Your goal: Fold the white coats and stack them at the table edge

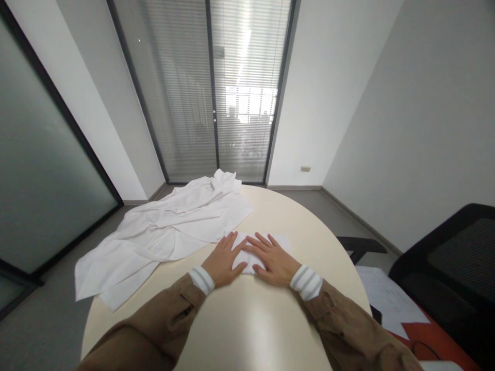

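Observation:
Both my hands lie flat on a small folded white cloth (281,242) near the middle of a round cream table (247,319). My left hand (224,260) presses the cloth's left part with its fingers stretched out. Beside it, my right hand (271,260) covers the right part, fingers spread and flat. The fingertips of the two hands nearly touch. A large crumpled white sheet (162,232) spreads over the table's far left and hangs over its edge. I wear brown sleeves with striped white cuffs.
A black office chair (448,263) stands at the right, with white papers (386,299) on the floor by it. Glass doors with blinds (216,103) close the far wall. A glass partition (38,170) runs along the left.

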`<state>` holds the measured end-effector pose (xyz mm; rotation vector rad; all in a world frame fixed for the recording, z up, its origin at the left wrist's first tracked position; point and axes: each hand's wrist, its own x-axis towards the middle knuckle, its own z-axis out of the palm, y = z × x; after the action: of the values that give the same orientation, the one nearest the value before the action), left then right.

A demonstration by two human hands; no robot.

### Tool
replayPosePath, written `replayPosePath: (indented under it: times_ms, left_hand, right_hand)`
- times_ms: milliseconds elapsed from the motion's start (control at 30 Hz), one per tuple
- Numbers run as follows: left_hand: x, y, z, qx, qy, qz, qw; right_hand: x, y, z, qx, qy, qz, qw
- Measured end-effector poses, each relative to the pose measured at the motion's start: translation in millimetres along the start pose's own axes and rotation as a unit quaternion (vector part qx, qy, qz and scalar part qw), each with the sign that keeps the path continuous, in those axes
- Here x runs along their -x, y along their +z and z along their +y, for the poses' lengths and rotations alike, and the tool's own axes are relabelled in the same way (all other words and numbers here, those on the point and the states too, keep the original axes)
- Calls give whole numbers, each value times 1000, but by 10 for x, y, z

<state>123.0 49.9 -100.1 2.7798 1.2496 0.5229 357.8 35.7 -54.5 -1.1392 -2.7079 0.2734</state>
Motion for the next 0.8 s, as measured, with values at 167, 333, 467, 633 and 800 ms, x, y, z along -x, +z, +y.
replayPosePath:
  times_ms: [167, 333, 467, 633, 800]
  left_hand:
    - [-25, 38, -40, 1, -36, 22, 999]
    - [-20, 89, -63, -15, -92, 54, 994]
    - [-6, 80, -55, -57, -118, 64, 989]
    - [22, 122, -54, -68, -142, 46, 986]
    - [36, 155, -72, -59, -139, 32, 988]
  right_hand:
    - [17, 70, 46, -28, 32, -34, 999]
    - [49, 81, 110, -15, 111, -17, 994]
    - [103, 122, 322, 28, 241, 26, 970]
    - [113, 189, 673, 71, 353, 90, 928]
    - [-9, 162, 957, 89, 408, 112, 902]
